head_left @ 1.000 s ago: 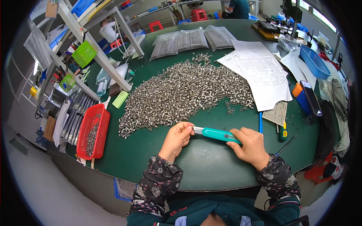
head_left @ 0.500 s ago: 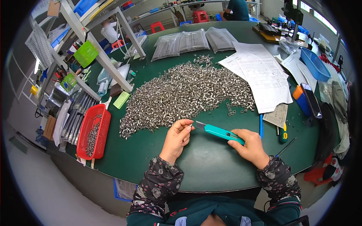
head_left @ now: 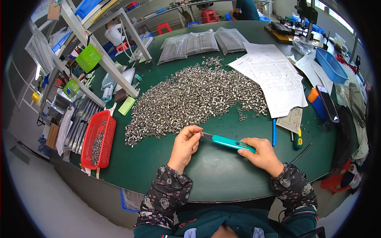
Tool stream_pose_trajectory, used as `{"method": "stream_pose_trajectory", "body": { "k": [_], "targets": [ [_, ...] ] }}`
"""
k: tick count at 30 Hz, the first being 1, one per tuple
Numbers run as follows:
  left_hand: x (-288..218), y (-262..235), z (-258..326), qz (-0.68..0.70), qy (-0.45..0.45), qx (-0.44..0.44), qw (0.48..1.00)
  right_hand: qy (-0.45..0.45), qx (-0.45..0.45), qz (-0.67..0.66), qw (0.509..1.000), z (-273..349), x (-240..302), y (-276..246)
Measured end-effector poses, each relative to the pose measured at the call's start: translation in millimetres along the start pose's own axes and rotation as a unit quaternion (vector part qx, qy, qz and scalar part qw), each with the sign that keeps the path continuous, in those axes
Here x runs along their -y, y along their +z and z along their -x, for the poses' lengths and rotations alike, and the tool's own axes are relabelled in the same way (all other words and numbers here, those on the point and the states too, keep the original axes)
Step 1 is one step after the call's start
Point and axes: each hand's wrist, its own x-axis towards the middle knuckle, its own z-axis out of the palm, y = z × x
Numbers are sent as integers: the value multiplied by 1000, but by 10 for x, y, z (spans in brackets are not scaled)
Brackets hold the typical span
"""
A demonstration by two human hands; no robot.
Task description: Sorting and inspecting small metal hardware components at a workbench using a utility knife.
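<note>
My right hand [head_left: 260,154] is closed round the handle of a green utility knife [head_left: 230,142], its blade pointing left. Thumb and forefinger of my left hand [head_left: 185,146] pinch a small metal ring [head_left: 201,133], mostly covered by the fingertips. The tip of the blade reaches this ring; whether it sits inside the ring or against its edge is too small to tell. Just beyond both hands spreads a large heap of small shiny metal rings [head_left: 194,97] on the green table [head_left: 222,178].
At the left stands a red basket [head_left: 109,148] with some rings inside. Bags of metal tubes [head_left: 202,43] lie behind the heap. To the right are paper sheets [head_left: 274,79], a blue pen [head_left: 274,133], a phone [head_left: 327,104] and a blue tray [head_left: 331,65].
The knife has turned in my right hand and shifted slightly, so its blade now meets the ring at my left fingertips. My left hand has barely moved.
</note>
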Motion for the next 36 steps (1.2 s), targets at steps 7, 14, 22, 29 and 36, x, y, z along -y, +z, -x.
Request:
{"method": "stream_pose_trajectory", "body": {
  "k": [7,14,22,29,36],
  "targets": [
    [19,-2,18,-56,30,-16,998,42,33,-55,997,-12,15,-17],
    [42,40,44,-179,104,-37,978,95,62,-85,990,-5,22,-57],
    [62,58,43,-231,109,-71,964,20,-58,31,998,77,108,24],
    [17,72,44,-115,57,-49,991,-105,-143,183,967,85,202,20],
    [44,25,12,-66,47,-43,996,-27,-79,69,994,57,106,3]
  ]
}}
